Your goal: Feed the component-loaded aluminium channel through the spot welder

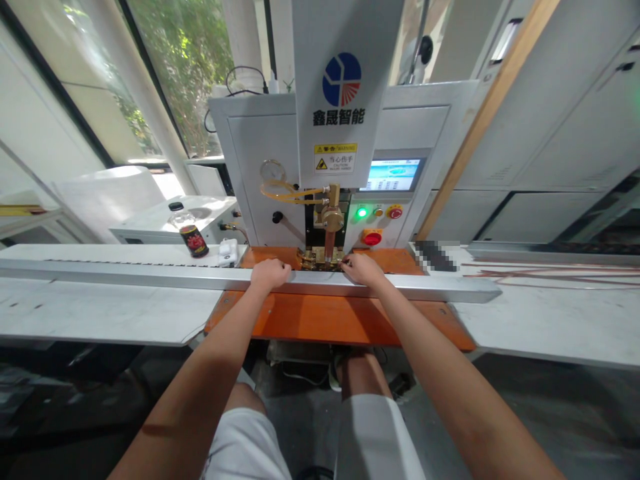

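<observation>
My left hand (271,273) is closed, resting over a long light-grey metal bar (320,283) left of the machine head; its curled fingertips are hidden. My right hand (364,270) has its thumb and fingers pinched together at the right end of a small brass-coloured fixture (320,257). What it pinches is too small to make out. Between my hands, a copper rod (329,244) points down from a brass holder (332,217) onto the fixture. A thin dark toothed strip (135,263) runs along the bar's far edge on the left.
The grey machine (260,140) carries a lit screen (393,175), a green light (361,213) and red switches (371,237). A dark-labelled bottle (193,240) and a white object (228,253) stand at left. Thin copper-coloured rods (550,272) lie at right. An orange board (320,320) fronts the bench.
</observation>
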`<state>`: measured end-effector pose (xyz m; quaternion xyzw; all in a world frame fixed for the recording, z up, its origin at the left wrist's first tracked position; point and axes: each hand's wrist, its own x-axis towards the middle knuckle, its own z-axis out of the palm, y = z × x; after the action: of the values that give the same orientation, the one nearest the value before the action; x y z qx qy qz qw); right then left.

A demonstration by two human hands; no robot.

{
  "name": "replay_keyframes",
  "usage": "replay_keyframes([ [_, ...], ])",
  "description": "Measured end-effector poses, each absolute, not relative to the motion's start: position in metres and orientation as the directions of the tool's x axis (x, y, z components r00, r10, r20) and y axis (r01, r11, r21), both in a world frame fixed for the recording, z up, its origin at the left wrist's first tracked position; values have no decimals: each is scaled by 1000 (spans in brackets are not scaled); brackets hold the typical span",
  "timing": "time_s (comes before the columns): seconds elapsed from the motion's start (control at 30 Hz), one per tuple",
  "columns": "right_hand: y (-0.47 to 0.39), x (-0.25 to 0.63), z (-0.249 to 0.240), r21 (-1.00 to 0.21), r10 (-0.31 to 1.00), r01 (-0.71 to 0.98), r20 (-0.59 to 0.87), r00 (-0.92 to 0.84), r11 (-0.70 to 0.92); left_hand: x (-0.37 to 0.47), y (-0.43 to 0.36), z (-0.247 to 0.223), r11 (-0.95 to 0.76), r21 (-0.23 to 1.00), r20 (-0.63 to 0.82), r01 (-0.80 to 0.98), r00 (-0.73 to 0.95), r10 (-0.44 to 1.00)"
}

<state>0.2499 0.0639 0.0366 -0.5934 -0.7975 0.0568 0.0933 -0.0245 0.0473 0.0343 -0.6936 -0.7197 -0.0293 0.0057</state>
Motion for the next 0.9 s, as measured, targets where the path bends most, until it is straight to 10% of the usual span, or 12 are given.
replay_keyframes([
  [0.9, 62, 247, 37, -115, 960, 955, 102, -261, 272, -24, 45, 33, 43, 58, 72, 997, -47, 996],
])
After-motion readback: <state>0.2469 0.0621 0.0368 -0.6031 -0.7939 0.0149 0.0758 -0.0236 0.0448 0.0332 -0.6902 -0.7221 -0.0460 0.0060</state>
